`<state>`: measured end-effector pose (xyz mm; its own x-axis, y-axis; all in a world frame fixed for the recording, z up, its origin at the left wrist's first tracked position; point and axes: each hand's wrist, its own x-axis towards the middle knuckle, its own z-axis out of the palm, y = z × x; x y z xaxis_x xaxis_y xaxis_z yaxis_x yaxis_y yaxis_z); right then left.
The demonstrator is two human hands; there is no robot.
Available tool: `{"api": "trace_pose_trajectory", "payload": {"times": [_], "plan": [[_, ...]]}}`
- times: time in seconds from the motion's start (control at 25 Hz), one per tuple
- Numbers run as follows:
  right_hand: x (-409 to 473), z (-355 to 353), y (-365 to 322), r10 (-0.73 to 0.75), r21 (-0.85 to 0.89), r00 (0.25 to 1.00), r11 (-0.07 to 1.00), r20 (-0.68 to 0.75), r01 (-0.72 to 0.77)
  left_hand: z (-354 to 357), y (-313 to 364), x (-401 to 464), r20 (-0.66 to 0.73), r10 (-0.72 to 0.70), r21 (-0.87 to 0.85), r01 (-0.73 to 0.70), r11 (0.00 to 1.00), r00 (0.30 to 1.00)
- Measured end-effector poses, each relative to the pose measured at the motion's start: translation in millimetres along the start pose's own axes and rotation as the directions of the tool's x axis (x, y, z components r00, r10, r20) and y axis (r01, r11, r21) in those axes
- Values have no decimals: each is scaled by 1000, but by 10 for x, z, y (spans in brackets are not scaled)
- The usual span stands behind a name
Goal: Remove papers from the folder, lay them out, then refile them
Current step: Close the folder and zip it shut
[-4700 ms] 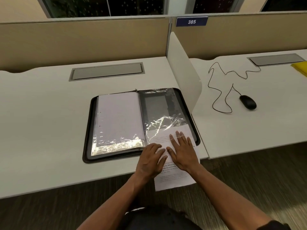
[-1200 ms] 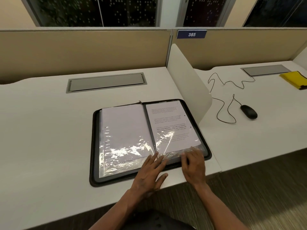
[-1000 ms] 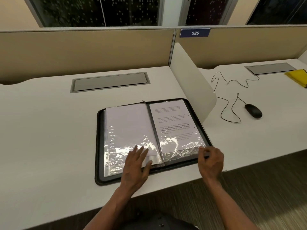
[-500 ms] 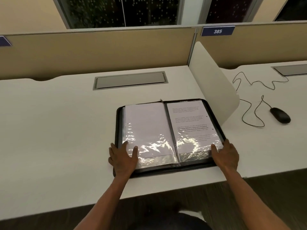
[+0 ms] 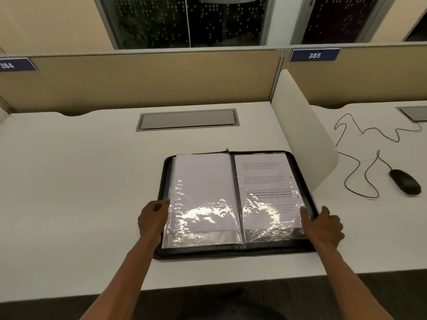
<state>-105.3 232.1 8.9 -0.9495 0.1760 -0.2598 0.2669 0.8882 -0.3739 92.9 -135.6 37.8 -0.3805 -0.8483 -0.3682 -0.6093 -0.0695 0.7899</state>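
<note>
A black folder (image 5: pixel 235 249) lies open and flat on the white desk (image 5: pixel 80 192), right between the two hands. The left hand (image 5: pixel 151 219) grips the folder's left edge, with its fingers curled over the rim beside the shiny plastic sleeve (image 5: pixel 203 236). The right hand (image 5: pixel 324 226) grips the folder's right edge, thumb on top of the cover and fingers wrapped around the outside.

Just to the right of the left hand, a blank white paper (image 5: pixel 203 185) sits inside the sleeve on the left page. Just to the left of the right hand, a printed paper (image 5: pixel 265 181) with lines of dark text sits inside the sleeve on the right page. Light glares off the plastic near both hands.

Past the right hand stands a white divider panel (image 5: pixel 300 135), touching or almost touching the folder's far corner. Farther to the right of that hand lie a black mouse (image 5: pixel 404 182) and its curly cord (image 5: pixel 360 162). Beyond the hands, a grey cable hatch (image 5: pixel 188 119) is set into the desk.
</note>
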Motion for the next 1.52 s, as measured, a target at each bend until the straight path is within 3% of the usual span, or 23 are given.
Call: {"api": "trace_pose_trajectory", "payload": {"times": [0.12, 0.24, 0.44, 0.76, 1.04, 1.16, 1.36, 1.52], "plan": [[38, -166, 0, 20, 74, 998, 997, 64, -25, -59, 151, -142, -59, 51, -3, -51, 999, 997], [0, -515, -85, -86, 271, 996, 959, -10, 86, -241, 320, -156, -104, 93, -45, -98, 994, 990], [-286, -1183, -363, -299, 474, 954, 841, 3, 262, -507, 744, -360, 41, 83, -430, -58, 901, 996], [-690, -1159, -880, -529, 666, 848, 623, -28, 411, 65, 1248, -1151, 97, 418, -457, -333, 825, 903], [-926, -987, -1251, -687, 661, 727, 539, -12, 521, 482, 1344, -1506, 140, 534, -420, -438, 795, 834], [-955, -943, -1350, -712, 644, 702, 535, -4, 547, 559, 1342, -1566, 153, 548, -425, -446, 788, 822], [-941, -938, -1496, -671, 679, 741, 549, 12, 487, 584, 1307, -1573, 154, 538, -423, -437, 794, 829], [-777, -1054, -1794, -589, 666, 787, 662, 181, 342, 573, 1330, -1514, 245, 570, -400, -454, 797, 785]]}}
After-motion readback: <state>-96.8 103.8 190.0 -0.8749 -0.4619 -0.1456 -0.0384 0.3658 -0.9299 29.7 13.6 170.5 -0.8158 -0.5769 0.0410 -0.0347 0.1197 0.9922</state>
